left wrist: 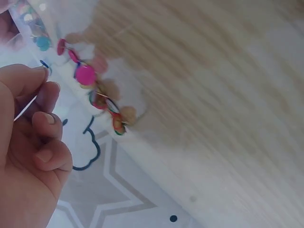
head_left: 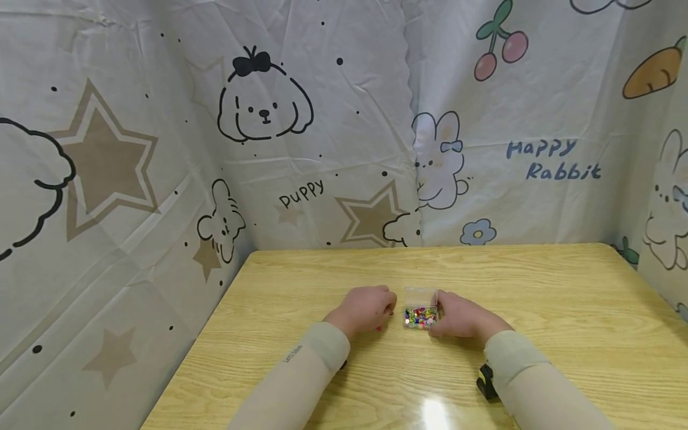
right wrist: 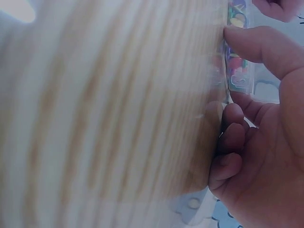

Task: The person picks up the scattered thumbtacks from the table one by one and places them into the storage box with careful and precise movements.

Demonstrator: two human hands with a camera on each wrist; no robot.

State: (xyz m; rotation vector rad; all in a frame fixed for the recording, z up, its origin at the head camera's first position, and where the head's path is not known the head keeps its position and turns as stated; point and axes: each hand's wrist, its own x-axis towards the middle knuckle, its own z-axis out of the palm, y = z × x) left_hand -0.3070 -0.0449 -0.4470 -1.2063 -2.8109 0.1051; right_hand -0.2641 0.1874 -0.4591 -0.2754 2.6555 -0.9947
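A small clear plastic box [head_left: 405, 319] stands on the table with its clear lid [head_left: 421, 295] raised at the back. Many-coloured small pieces fill the box. My right hand [head_left: 462, 315] grips the box's right end, the thumb [right wrist: 251, 42] on its near side. To the left of the box is my left hand [head_left: 368, 307], thumb and forefinger pinched together at a small dark blue piece [left wrist: 45, 64], too small to name. Below that hand, a row of thumbtacks with pink heads [left wrist: 85, 74] and red-green looped pieces [left wrist: 116, 121], perhaps paper clips, lies on the table.
The wood-grain table [head_left: 301, 269] reaches back to a printed cloth curtain [head_left: 322, 119], which also hangs at both sides. A black band with a yellow mark [head_left: 486, 382] sits at the right wrist. Light glares off the table's near part.
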